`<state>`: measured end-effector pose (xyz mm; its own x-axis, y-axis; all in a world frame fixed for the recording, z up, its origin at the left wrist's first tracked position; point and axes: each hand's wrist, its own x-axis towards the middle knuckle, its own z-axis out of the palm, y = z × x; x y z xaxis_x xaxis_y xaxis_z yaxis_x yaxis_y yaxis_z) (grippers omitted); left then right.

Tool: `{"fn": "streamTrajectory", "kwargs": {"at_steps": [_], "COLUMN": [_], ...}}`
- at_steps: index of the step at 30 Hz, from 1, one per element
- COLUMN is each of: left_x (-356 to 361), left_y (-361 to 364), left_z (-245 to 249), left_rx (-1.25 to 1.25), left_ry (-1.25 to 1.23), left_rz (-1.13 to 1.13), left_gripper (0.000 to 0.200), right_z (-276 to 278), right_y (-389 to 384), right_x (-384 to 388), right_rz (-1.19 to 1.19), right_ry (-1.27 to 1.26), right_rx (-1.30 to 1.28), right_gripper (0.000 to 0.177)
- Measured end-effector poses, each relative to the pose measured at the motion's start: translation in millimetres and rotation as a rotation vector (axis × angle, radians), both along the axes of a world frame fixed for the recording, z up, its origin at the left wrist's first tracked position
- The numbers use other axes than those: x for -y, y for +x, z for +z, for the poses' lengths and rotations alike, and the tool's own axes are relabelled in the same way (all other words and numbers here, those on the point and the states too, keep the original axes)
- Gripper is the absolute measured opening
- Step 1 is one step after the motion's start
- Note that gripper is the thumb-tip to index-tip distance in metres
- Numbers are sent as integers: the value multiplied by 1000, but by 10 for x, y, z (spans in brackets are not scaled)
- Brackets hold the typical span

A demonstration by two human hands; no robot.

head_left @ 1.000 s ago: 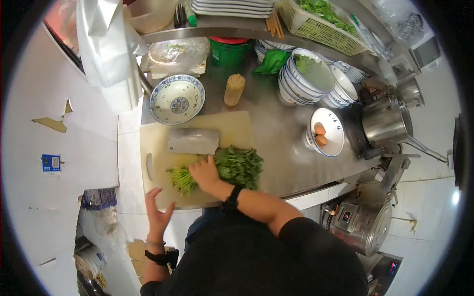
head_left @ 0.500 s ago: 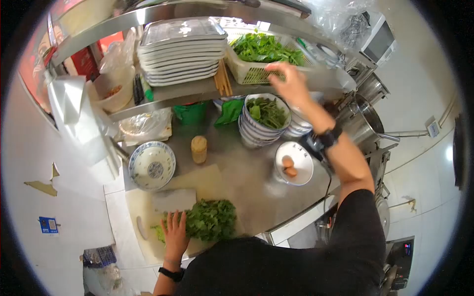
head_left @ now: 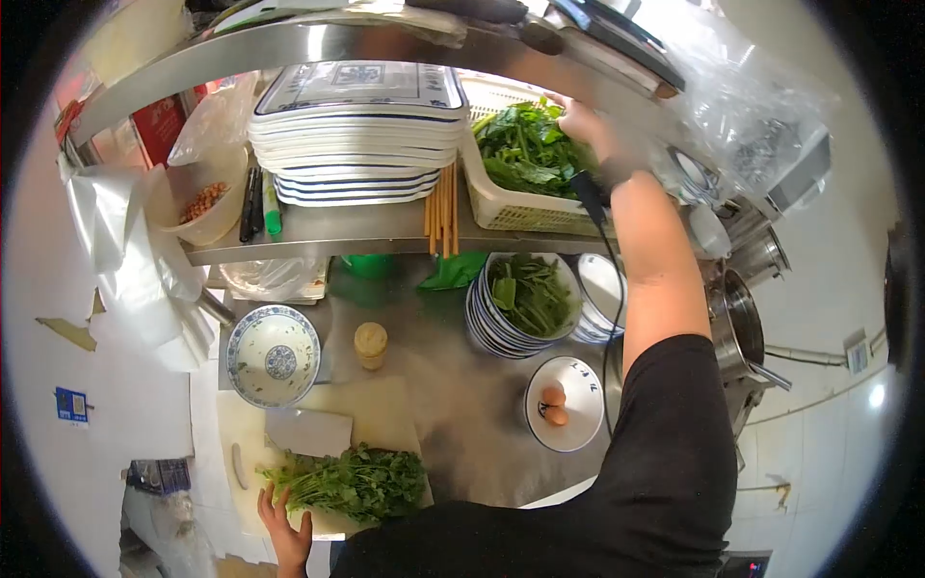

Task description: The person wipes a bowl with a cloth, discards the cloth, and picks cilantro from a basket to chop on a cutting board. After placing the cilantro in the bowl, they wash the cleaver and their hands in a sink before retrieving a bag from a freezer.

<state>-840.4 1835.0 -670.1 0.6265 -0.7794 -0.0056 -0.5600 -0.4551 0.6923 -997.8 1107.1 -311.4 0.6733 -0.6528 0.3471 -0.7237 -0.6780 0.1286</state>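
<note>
My left hand [head_left: 282, 525], fingers spread, is at the near edge of the cutting board [head_left: 397, 409], close to the stem ends of a bunch of leafy green herbs [head_left: 361, 482]. Behind the herbs lies a flat grey cleaver blade [head_left: 308, 432]. My right hand [head_left: 582, 125] reaches up to the shelf, over the far side of a cream plastic basket [head_left: 482, 197] full of leafy greens [head_left: 530, 149]. Its fingers are blurred and partly hidden at the leaves, so I cannot tell whether they grip any.
On the shelf stand stacked rectangular plates [head_left: 356, 135], chopsticks [head_left: 443, 212] and a tub of peanuts [head_left: 173, 217]. Below are a patterned bowl [head_left: 246, 356], a jar [head_left: 370, 347], stacked bowls topped with greens [head_left: 525, 299] and a bowl with eggs [head_left: 540, 433]. A black cable [head_left: 609, 289] hangs beside my right arm.
My right hand has moved from the basket's front rim to its far side, over the greens. My left hand has drawn back from the herbs toward the board's near edge. The view has shifted.
</note>
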Motion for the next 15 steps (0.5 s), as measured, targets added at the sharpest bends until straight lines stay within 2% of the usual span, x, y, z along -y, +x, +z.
{"fn": "streamTrajectory", "kwargs": {"at_steps": [2,3,4,6,7,8,10,14,15], "left_x": [-19,-3,13,33,40,58,98,111,116], "left_y": [-37,-59,-67,-64,-61,-56,-48,-25,-23], "left_z": [39,70,76,69,67,60,55,72,86], "left_rx": [-42,-42,-40,-63,-63,-59,-54,-44,-46], "left_ry": [-9,-27,-25,-56,-55,-66,-83,-97,-85], "left_rz": [28,31,33,16,11,-2,-19,-45,-45], "left_gripper": [61,60,60,59,59,58,58,56,56], "right_z": [42,225,287,299,280,274,231,226,225], "right_y": [53,76,34,-93,-114,-147,-215,-423,-442], "right_x": [-184,-550,-827,-1230,-1315,-1194,-771,-666,-726], "right_rz": [-106,-169,-167,4,21,15,-84,-126,-46], "right_ry": [312,294,297,-133,-73,-77,-313,-225,-183], "right_rx": [74,-98,-97,100,355,355,315,345,285], "right_gripper": [59,51,51,37,30,30,25,28,33]}}
